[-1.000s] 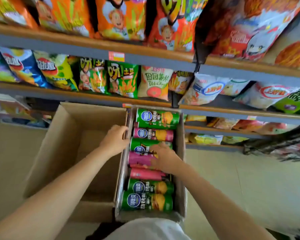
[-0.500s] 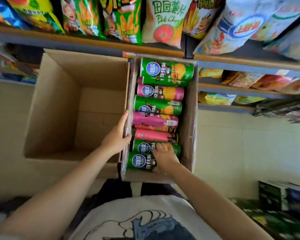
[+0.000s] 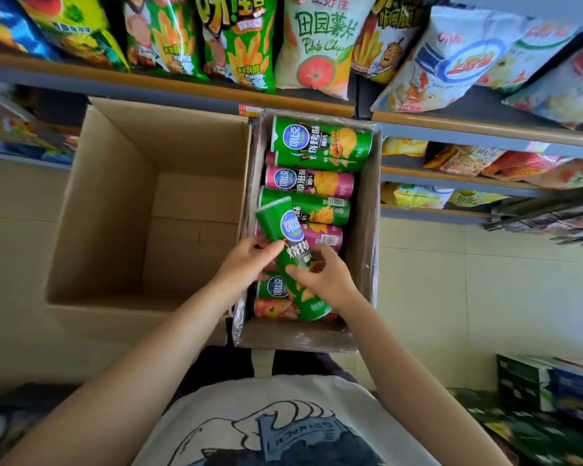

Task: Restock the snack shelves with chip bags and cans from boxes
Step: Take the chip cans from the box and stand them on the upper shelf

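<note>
A narrow cardboard box (image 3: 366, 237) holds several green and pink chip cans lying on their sides. One green can (image 3: 288, 237) is tilted up out of the box, its lid end pointing away from me. My right hand (image 3: 323, 275) grips this can around its lower half. My left hand (image 3: 246, 262) touches the can's left side with thumb and fingers at the box's left wall. More green cans (image 3: 320, 144) and a pink can (image 3: 310, 181) lie further back in the box.
A large open cardboard box (image 3: 115, 210) stands to the left, with nothing visible inside. Shelves (image 3: 189, 92) above carry chip bags (image 3: 313, 45), and lower shelves at right hold more bags (image 3: 414, 195). Pale tiled floor (image 3: 451, 284) lies to the right.
My right hand has lifted a green can from the near end of the box, tilting it upward. My left hand has moved from the box's wall onto the can. The view has dipped lower.
</note>
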The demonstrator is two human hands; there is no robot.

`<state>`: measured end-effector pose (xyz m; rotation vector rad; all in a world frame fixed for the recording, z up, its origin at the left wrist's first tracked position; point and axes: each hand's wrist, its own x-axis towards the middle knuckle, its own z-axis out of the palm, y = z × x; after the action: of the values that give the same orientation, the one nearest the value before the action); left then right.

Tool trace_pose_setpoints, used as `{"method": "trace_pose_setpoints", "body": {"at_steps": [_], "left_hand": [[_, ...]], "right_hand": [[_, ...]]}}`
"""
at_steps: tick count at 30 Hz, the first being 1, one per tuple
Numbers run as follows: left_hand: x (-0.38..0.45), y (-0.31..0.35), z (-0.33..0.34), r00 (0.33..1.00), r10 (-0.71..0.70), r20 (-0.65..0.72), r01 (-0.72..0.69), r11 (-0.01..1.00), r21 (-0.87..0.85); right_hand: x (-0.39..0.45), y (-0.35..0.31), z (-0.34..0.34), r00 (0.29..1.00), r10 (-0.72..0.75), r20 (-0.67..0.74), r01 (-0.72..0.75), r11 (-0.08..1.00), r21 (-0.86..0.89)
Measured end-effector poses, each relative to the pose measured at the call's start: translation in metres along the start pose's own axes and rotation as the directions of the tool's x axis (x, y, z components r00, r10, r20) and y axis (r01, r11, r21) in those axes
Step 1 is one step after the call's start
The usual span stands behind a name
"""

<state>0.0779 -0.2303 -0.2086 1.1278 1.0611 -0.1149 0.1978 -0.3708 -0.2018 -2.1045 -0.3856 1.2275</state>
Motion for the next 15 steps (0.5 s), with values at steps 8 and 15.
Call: {"method": "trace_pose_setpoints", "body": {"at_steps": [8,15], "left_hand": [[0.004,-0.007,-0.017,0.995,-0.021,-0.093,0.004,0.984,-0.18],[0.001,0.0,-0.034,0.997,-0.035,-0.064,0.02,0.976,-0.215]], "right_hand": [[0.041,0.033,0.01,0.999,0.014,0.03,0.008,0.788,-0.615],[0.048,0.073,0.038,0.983,0.16,0.086,0.015,0.401,-0.916]]}}
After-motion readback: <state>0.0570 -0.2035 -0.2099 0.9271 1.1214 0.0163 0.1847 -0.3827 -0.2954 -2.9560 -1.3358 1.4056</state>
